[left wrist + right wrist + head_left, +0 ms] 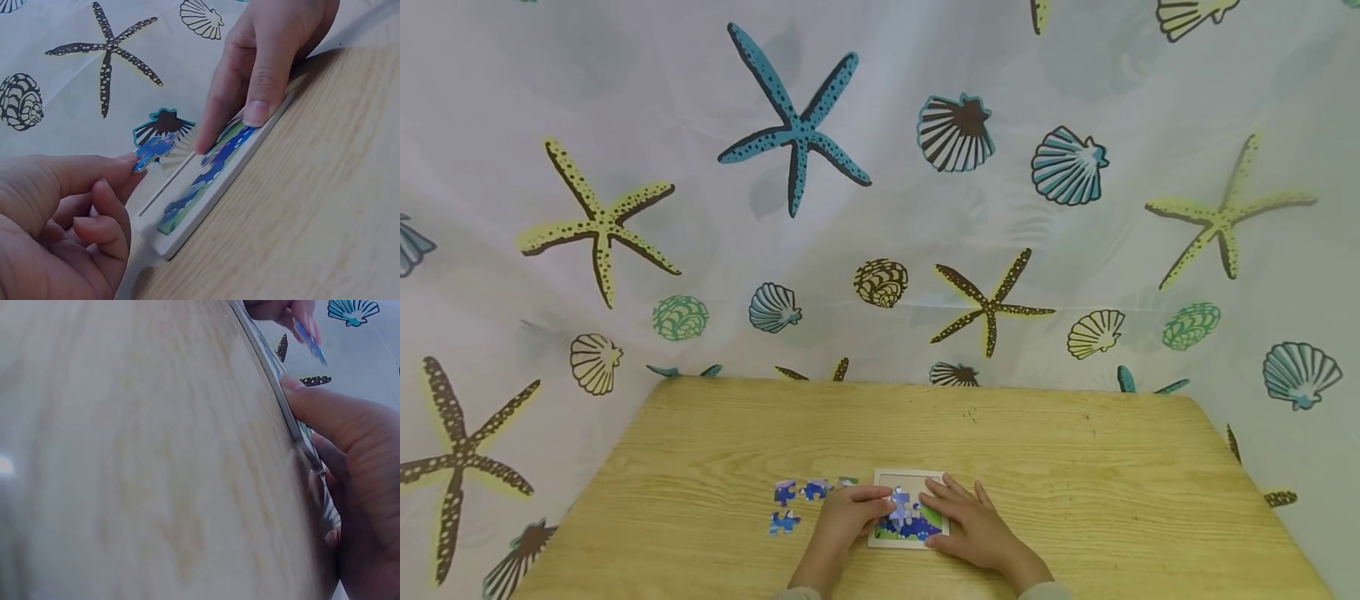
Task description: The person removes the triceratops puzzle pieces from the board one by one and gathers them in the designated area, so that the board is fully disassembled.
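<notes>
My left hand (844, 518) pinches a blue jigsaw piece (900, 505) between thumb and fingertips, holding it over a white-framed puzzle board (898, 544). In the left wrist view the jigsaw piece (154, 150) is raised clear of the board. Blue and green pieces (917, 527) lie in the near part and right side of the board; bare backing shows at its far part. My right hand (973, 523) rests over the board's right side. Its thumb touches the near right part, and a fingertip touches the puzzle surface in the left wrist view.
Left of the board, several loose jigsaw pieces (785, 522) lie on the wooden table (715, 442), one partly behind my left hand. A white curtain (880, 208) printed with starfish and shells hangs behind the table and along both sides.
</notes>
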`<state>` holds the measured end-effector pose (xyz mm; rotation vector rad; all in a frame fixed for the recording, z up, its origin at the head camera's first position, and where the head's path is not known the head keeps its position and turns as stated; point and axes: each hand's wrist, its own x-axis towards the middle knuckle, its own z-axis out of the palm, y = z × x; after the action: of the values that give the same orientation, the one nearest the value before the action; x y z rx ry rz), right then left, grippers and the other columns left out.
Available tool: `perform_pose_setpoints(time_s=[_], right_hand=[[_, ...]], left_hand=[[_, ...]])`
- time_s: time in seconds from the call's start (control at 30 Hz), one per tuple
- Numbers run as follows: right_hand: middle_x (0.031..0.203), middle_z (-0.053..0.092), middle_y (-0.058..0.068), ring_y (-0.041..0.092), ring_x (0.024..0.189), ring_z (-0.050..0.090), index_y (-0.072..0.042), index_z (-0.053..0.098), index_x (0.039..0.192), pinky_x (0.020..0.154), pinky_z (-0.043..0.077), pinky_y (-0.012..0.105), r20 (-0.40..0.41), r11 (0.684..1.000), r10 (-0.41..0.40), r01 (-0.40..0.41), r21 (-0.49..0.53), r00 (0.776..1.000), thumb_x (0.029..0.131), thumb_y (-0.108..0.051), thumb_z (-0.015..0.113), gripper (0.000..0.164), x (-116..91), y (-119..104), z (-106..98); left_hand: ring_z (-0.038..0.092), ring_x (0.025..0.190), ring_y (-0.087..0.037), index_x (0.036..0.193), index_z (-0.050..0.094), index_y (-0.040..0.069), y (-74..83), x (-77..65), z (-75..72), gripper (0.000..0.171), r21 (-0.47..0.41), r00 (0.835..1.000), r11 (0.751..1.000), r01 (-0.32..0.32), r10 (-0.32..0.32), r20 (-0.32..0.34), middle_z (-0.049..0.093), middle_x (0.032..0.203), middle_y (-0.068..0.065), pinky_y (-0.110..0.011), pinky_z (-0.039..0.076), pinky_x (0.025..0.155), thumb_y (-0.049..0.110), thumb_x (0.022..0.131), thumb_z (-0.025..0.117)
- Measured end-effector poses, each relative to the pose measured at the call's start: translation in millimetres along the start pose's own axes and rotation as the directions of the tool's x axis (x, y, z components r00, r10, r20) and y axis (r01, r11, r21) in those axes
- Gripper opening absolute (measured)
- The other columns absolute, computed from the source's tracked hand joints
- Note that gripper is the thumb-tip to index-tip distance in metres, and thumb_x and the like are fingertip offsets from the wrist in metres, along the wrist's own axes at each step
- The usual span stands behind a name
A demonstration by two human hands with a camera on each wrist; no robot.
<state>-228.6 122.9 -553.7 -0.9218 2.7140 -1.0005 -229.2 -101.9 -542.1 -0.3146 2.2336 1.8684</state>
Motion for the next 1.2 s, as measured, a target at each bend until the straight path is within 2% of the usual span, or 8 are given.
perform_pose_setpoints(time_s=[0.13, 0.27, 0.4, 0.5, 0.63, 0.83, 1.0, 1.2], right_hand=[[0.147, 0.039, 0.009, 0.037, 0.139, 0.023, -0.010, 0.051, 0.136, 0.105, 0.002, 0.067, -0.001, 1.000, -0.002, 0.002, -0.006, 1.000, 0.087, -0.042, 0.063, 0.059, -0.5, -0.5, 0.1], [0.147, 0.038, 0.009, 0.037, 0.139, 0.023, -0.010, 0.050, 0.136, 0.105, 0.002, 0.067, -0.004, 1.000, -0.006, 0.006, -0.007, 1.000, 0.087, -0.042, 0.063, 0.060, -0.6, -0.7, -0.7], [0.147, 0.039, 0.009, 0.037, 0.139, 0.023, -0.010, 0.051, 0.136, 0.105, 0.002, 0.067, -0.007, 1.000, -0.001, 0.001, -0.006, 1.000, 0.087, -0.041, 0.063, 0.060, 0.1, -0.6, -1.6], [0.147, 0.039, 0.008, 0.036, 0.139, 0.022, -0.010, 0.050, 0.136, 0.106, 0.001, 0.066, 0.001, 1.000, 0.007, -0.007, -0.007, 1.000, 0.087, -0.041, 0.063, 0.060, 0.5, -0.6, -1.4], [0.148, 0.038, 0.008, 0.036, 0.140, 0.022, -0.010, 0.050, 0.136, 0.106, 0.000, 0.066, 0.013, 1.000, 0.016, -0.016, 0.002, 1.000, 0.087, -0.041, 0.063, 0.060, 0.6, -1.2, -0.6], [0.148, 0.038, 0.008, 0.035, 0.140, 0.022, -0.011, 0.050, 0.136, 0.106, 0.000, 0.065, 0.012, 1.000, 0.019, -0.019, 0.000, 1.000, 0.087, -0.042, 0.063, 0.060, 0.3, -1.6, -0.1], [0.148, 0.038, 0.008, 0.035, 0.140, 0.022, -0.011, 0.050, 0.136, 0.106, 0.000, 0.065, 0.007, 1.000, 0.018, -0.018, 0.002, 1.000, 0.087, -0.042, 0.063, 0.060, -0.3, -1.8, 0.4], [0.148, 0.038, 0.008, 0.036, 0.139, 0.022, -0.011, 0.051, 0.136, 0.106, -0.001, 0.065, 0.001, 1.000, 0.019, -0.019, 0.017, 1.000, 0.087, -0.042, 0.064, 0.059, -0.6, -2.2, 0.6]], left_hand=[[0.058, 0.075, -0.011, 0.101, 0.073, 0.006, 1.6, -10.4, -19.0, 0.029, 0.039, 1.000, 0.999, -0.004, 0.005, -0.031, 0.070, 0.096, -0.005, -0.027, 0.048, 0.062, 0.019, 0.075, 0.079], [0.063, 0.087, -0.020, 0.098, 0.073, 0.003, 0.8, -18.6, -38.1, 0.025, 0.121, 0.994, 0.991, -0.057, 0.068, -0.086, 0.070, 0.098, -0.010, -0.033, 0.052, 0.071, 0.013, 0.076, 0.077], [0.063, 0.096, -0.028, 0.092, 0.074, 0.004, -1.8, -24.3, -53.1, 0.020, 0.187, 0.980, 0.979, -0.084, 0.115, -0.163, 0.071, 0.095, -0.011, -0.038, 0.050, 0.082, 0.010, 0.074, 0.077], [0.064, 0.095, -0.029, 0.089, 0.075, 0.004, -5.0, -27.7, -62.8, 0.018, 0.223, 0.964, 0.970, -0.094, 0.144, -0.222, 0.072, 0.091, -0.010, -0.039, 0.050, 0.083, 0.008, 0.072, 0.078], [0.065, 0.093, -0.031, 0.087, 0.074, 0.002, -8.8, -30.8, -73.4, 0.017, 0.287, 0.945, 0.951, -0.115, 0.194, -0.264, 0.072, 0.089, -0.012, -0.040, 0.050, 0.081, 0.006, 0.072, 0.077], [0.066, 0.086, -0.028, 0.085, 0.074, 0.000, -8.5, -31.8, -80.5, 0.016, 0.341, 0.934, 0.932, -0.120, 0.222, -0.279, 0.072, 0.085, -0.012, -0.036, 0.050, 0.075, 0.006, 0.070, 0.076], [0.065, 0.077, -0.021, 0.086, 0.073, -0.002, -6.9, -31.5, -83.2, 0.016, 0.356, 0.941, 0.927, -0.118, 0.219, -0.258, 0.071, 0.080, -0.010, -0.034, 0.049, 0.070, 0.005, 0.071, 0.075], [0.064, 0.075, -0.017, 0.089, 0.072, -0.002, -6.4, -30.6, -86.0, 0.020, 0.375, 0.951, 0.920, -0.110, 0.207, -0.228, 0.071, 0.080, -0.007, -0.033, 0.049, 0.069, 0.009, 0.073, 0.076]])
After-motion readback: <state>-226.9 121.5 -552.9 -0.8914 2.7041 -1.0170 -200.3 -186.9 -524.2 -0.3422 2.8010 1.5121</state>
